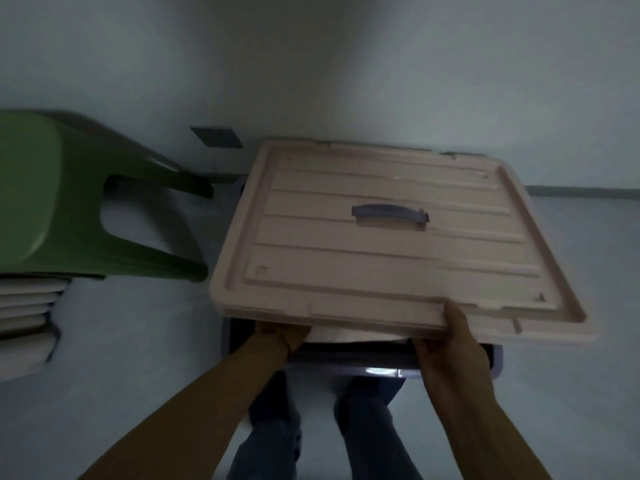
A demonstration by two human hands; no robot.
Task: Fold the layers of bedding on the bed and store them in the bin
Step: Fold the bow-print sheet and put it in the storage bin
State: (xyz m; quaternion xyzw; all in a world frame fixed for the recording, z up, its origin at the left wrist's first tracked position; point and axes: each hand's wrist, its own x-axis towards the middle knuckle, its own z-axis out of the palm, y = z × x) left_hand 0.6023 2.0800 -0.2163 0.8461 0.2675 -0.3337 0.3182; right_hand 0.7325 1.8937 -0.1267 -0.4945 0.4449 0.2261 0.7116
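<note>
A pale pink lid with a blue-grey handle lies tilted over the blue bin at centre, its near edge raised so a strip of white bedding shows inside the bin at 6 o'clock of the lid. The right hand pinches the lid's near rim, thumb on top and fingers beneath, while the left hand reaches under the rim at 7 o'clock, its fingers hidden so its grip cannot be told. The bin stands on a pale floor against a grey wall, with a green plastic chair at 9 o'clock and, below it, what seems to be a stack of folded white layers, cut off by the frame and blurred.
</note>
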